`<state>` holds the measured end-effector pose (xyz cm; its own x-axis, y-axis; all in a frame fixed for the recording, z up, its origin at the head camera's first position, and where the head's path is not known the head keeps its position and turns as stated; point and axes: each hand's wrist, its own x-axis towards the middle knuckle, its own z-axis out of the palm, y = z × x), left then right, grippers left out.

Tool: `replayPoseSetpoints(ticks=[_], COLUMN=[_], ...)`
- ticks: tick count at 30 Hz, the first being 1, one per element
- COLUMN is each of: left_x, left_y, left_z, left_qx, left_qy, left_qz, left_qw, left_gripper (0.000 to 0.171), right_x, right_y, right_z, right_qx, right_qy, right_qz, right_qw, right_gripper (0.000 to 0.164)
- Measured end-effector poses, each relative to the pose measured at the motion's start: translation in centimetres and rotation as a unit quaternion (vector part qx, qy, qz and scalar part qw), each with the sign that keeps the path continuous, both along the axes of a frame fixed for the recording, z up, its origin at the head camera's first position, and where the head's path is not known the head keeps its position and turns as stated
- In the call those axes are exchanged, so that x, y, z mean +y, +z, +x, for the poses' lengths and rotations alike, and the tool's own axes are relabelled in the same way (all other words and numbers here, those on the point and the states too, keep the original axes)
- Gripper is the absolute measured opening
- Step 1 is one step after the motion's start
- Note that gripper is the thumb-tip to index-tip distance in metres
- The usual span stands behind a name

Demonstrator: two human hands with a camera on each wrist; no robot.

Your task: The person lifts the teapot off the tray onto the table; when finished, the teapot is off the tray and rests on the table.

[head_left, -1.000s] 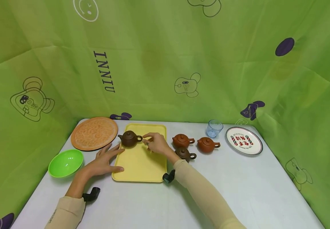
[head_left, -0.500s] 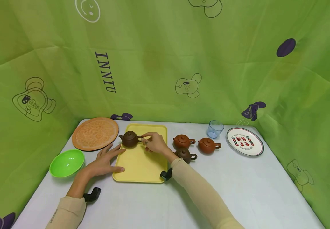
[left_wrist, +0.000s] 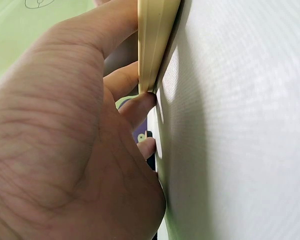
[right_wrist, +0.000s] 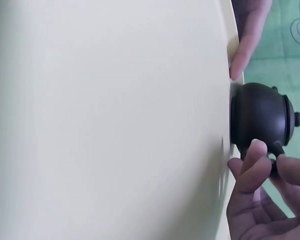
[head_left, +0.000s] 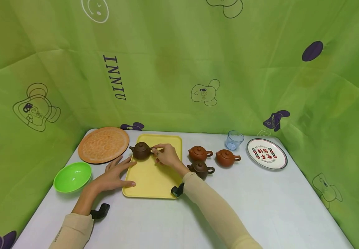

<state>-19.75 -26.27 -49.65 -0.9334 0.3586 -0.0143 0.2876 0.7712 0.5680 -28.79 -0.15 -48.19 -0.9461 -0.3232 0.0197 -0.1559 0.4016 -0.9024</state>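
Observation:
A dark brown teapot point(head_left: 141, 151) sits upright at the far left part of the yellow tray point(head_left: 154, 181), spout to the left. My right hand point(head_left: 168, 156) pinches its handle between thumb and fingers; in the right wrist view the fingertips point(right_wrist: 256, 149) are close against the teapot's side, partly hiding the handle. My left hand point(head_left: 113, 177) lies at the tray's left edge, fingers spread and thumb over the rim. In the left wrist view, its fingers touch the tray's rim point(left_wrist: 152, 50).
Right of the tray stand two reddish-brown teapots point(head_left: 199, 153) point(head_left: 225, 158) and another dark brown teapot point(head_left: 200, 169). A blue glass point(head_left: 234, 140) and an oval plate point(head_left: 266, 154) are farther right. At left lie a round orange mat point(head_left: 103, 145) and a green bowl point(head_left: 72, 177).
My right hand has shifted slightly left, from the end of the teapot's handle onto it, and its fingers have closed there. The teapot and left hand have stayed in place.

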Motion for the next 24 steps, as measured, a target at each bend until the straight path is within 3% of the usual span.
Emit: replayPoseSetpoints(ticks=[14, 24], left_x=[0.13, 0.13], left_y=[0.06, -0.04], left_z=[0.03, 0.04], left_qx=[0.003, 0.003], left_qy=[0.0, 0.001], left_qz=[-0.003, 0.0], left_qw=[1.0, 1.0], left_gripper=[0.087, 0.088], right_x=[-0.53, 0.23], right_y=[-0.37, 0.34], right_z=[0.4, 0.65], right_qx=[0.015, 0.025], right_qy=[-0.025, -0.023], right_qz=[-0.009, 0.007], right_qw=[1.0, 0.999], right_gripper=[0.029, 0.031])
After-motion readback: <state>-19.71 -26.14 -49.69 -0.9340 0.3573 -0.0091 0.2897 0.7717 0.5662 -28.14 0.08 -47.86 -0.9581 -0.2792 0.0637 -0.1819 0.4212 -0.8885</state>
